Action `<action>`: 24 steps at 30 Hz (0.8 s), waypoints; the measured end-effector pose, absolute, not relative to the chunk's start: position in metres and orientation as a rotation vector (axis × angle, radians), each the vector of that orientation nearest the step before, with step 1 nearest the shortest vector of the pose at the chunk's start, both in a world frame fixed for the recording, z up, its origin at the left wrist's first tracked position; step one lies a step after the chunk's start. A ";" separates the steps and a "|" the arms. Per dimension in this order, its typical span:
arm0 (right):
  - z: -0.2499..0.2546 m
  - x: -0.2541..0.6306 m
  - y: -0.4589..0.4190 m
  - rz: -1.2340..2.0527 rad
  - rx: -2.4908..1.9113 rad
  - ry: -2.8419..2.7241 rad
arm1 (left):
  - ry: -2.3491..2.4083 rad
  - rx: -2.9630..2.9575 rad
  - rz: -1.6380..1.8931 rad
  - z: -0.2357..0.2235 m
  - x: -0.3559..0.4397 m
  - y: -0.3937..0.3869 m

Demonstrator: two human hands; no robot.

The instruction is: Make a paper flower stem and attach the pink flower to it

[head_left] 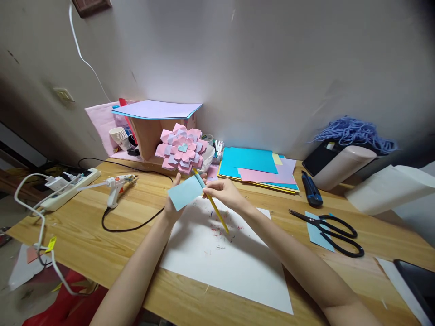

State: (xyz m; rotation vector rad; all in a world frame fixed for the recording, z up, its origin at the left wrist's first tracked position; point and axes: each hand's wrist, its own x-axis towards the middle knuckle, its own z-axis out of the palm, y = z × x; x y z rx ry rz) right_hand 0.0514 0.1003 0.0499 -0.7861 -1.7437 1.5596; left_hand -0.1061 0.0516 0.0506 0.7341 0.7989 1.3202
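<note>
A light blue piece of paper [184,194] lies across my left hand [174,212], which supports it from beneath with the thumb up at its far edge. My right hand [222,192] pinches at the paper's right edge, where a slim yellow stick [219,215] crosses it. That edge looks curled along the stick; whether it is wrapped fully round cannot be made out. Just beyond my hands stands a pink and lilac layered paper flower [181,148] with a light blue centre. Below them is a white sheet [234,276] with coloured marks.
A glue gun [116,188] and power strip [71,192] are at left. Stacked coloured paper [249,159] lies at the back. Black-handled scissors [322,224] rest on blue paper at right, near a utility knife [311,190], paper roll [390,188] and blue yarn [355,133].
</note>
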 end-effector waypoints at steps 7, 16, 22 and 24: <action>0.044 0.052 0.106 1.523 -0.811 -1.761 | 0.733 0.763 1.258 0.053 -0.119 0.051; 0.026 0.053 0.115 1.552 -0.846 -1.890 | 1.116 0.938 1.193 0.045 -0.125 0.058; 0.022 0.048 0.100 1.711 -0.929 -1.773 | 1.251 1.041 1.166 0.036 -0.123 0.058; 0.017 0.050 0.091 1.643 -0.919 -1.784 | 1.291 1.075 1.190 0.034 -0.116 0.057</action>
